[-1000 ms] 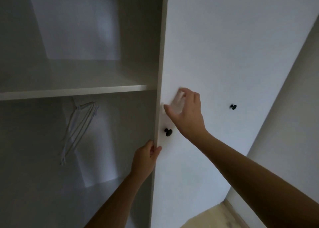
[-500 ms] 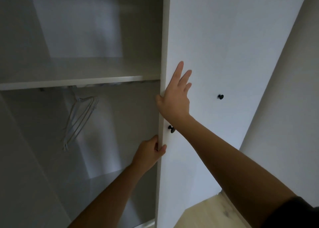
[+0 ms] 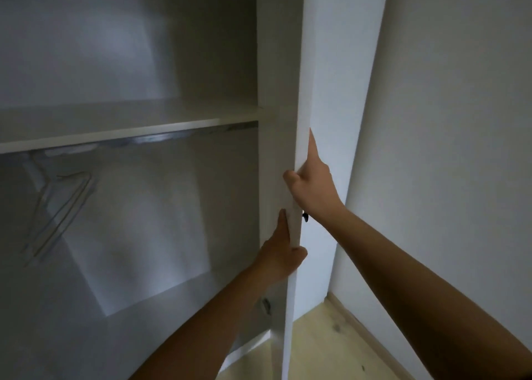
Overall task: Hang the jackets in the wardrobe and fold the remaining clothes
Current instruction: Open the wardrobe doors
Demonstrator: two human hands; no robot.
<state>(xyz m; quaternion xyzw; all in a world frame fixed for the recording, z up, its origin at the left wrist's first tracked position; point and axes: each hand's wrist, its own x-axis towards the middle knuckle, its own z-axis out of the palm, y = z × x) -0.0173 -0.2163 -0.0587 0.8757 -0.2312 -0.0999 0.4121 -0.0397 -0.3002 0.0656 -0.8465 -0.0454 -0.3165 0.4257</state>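
The left hand clasps the free edge of the wardrobe door low down, fingers behind the panel and thumb wrapped over the front. Just above it, past the small black knob, the right hand grips the same edge, thumb hooked round it and one finger stretched up the face. The door stands nearly edge-on to the camera, swung well out.

To finish this swing well, both hands should probably push evenly along the edge and let the hinges carry the weight, until the opening is fully free for hanging.

Inside the wardrobe, pale hangers hang from the rail under the shelf. No jackets or other clothes are in view. Beyond, a light wooden floor meets a plain wall close by, which may limit the door's travel.
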